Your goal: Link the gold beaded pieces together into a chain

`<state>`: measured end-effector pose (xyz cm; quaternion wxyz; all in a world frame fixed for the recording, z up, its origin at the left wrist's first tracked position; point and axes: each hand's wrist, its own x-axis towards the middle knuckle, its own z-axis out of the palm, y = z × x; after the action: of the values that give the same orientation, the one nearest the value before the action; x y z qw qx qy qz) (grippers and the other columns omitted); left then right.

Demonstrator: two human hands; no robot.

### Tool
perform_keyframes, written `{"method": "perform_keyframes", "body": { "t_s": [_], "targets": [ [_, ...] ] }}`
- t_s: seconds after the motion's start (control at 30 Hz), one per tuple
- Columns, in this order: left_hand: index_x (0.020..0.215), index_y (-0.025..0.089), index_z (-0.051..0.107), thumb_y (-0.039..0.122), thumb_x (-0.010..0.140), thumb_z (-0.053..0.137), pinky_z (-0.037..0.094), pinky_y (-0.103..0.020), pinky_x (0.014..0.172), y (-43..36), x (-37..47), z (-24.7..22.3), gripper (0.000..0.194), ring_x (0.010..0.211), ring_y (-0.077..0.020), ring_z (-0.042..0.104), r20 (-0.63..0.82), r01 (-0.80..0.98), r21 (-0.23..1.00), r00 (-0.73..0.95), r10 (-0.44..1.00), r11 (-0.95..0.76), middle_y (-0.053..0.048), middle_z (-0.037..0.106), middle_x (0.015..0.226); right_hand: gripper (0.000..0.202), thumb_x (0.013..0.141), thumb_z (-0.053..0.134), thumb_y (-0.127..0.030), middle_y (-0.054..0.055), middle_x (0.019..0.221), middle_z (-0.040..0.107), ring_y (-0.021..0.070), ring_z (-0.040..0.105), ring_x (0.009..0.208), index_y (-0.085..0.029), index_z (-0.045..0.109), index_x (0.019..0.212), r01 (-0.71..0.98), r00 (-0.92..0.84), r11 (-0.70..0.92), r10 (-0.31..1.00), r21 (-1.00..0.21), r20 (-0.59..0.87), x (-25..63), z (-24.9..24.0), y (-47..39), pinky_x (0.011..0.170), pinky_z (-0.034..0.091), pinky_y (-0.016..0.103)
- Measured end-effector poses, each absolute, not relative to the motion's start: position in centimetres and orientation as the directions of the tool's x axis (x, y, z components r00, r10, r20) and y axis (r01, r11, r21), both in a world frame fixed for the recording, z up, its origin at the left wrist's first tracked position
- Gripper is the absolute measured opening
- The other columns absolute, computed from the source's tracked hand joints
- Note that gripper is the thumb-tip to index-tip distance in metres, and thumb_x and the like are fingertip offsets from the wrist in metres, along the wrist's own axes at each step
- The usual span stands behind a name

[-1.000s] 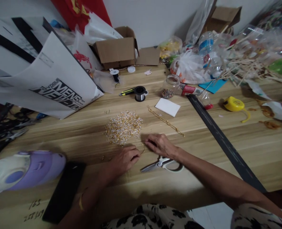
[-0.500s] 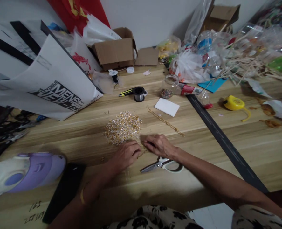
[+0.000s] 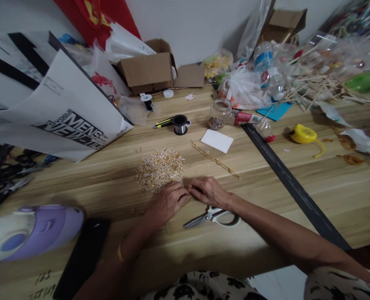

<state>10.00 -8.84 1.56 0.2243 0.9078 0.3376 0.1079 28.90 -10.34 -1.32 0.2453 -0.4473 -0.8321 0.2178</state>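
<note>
My left hand (image 3: 172, 200) and my right hand (image 3: 205, 191) meet at the fingertips just in front of a pile of gold and clear beads (image 3: 159, 170). Between them runs a thin gold chain (image 3: 187, 202), partly hidden under the fingers. Both hands are closed in a pinch on the chain; any smaller piece at the tips is too small to make out. Below my right wrist lies a pair of scissors (image 3: 208, 216) with white handles. Beyond the hands, a second gold chain (image 3: 216, 159) is stretched out on the wooden table (image 3: 266, 200).
Farther back are a wire spool (image 3: 180, 125), a white card (image 3: 217, 141) and a jar of beads (image 3: 220, 114). A long black strip (image 3: 275, 166) and a yellow tape measure (image 3: 303, 134) lie right. Left are a paper bag (image 3: 53, 104), purple-white bottle (image 3: 44, 227) and black flat object (image 3: 81, 256).
My left hand has shifted right and slightly up, so its fingertips now meet those of my right hand. Less of the chain between them shows. The view has moved slightly.
</note>
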Motion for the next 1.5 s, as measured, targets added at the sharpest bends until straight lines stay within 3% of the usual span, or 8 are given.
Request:
{"method": "perform_keyframes", "body": {
  "t_s": [0.53,0.87,1.13,1.5],
  "targets": [
    [0.080,0.016,0.065,0.021,0.087,0.050,0.042,-0.027,0.072,-8.8,9.7,1.1,0.016,0.078,-0.0157,0.055,0.043,0.569,0.529,0.723,0.690,-0.630,-0.004,0.061,0.081,0.009,0.087,0.050,-0.021,0.002,0.068,0.061,0.0125,0.053,0.059,-0.017,0.057,0.084,0.644,-0.468,0.495,0.858,-0.584,0.210,28.8,-1.2,-10.4,0.056,0.032,0.021],
    [0.085,0.015,0.066,0.011,0.083,0.052,0.045,-0.026,0.073,-8.3,9.0,0.6,0.015,0.080,-0.0150,0.058,0.072,0.524,0.672,0.657,0.750,-0.524,-0.005,0.063,0.083,0.009,0.086,0.050,-0.019,0.001,0.068,0.060,0.0121,0.052,0.060,-0.017,0.058,0.084,0.612,-0.449,0.445,0.876,-0.654,0.176,28.7,-0.7,-10.4,0.058,0.034,0.020],
    [0.082,0.015,0.068,0.009,0.080,0.054,0.045,-0.025,0.073,-8.2,9.0,1.0,0.015,0.078,-0.0144,0.059,0.052,0.522,0.694,0.651,0.757,-0.497,-0.004,0.064,0.082,0.008,0.085,0.050,-0.019,-0.001,0.064,0.055,0.0108,0.047,0.056,-0.017,0.057,0.082,0.577,-0.441,0.413,0.883,-0.704,0.157,28.8,-0.5,-10.2,0.056,0.033,0.019],
    [0.078,0.014,0.065,0.008,0.079,0.053,0.046,-0.025,0.069,-7.9,9.1,0.3,0.013,0.075,-0.0141,0.058,0.092,0.519,0.702,0.614,0.784,-0.488,-0.005,0.063,0.079,0.008,0.083,0.050,-0.014,0.000,0.067,0.059,0.0114,0.050,0.058,-0.017,0.057,0.084,0.590,-0.459,0.411,0.879,-0.695,0.130,28.9,-0.4,-10.2,0.058,0.033,0.020]
  ]
}}
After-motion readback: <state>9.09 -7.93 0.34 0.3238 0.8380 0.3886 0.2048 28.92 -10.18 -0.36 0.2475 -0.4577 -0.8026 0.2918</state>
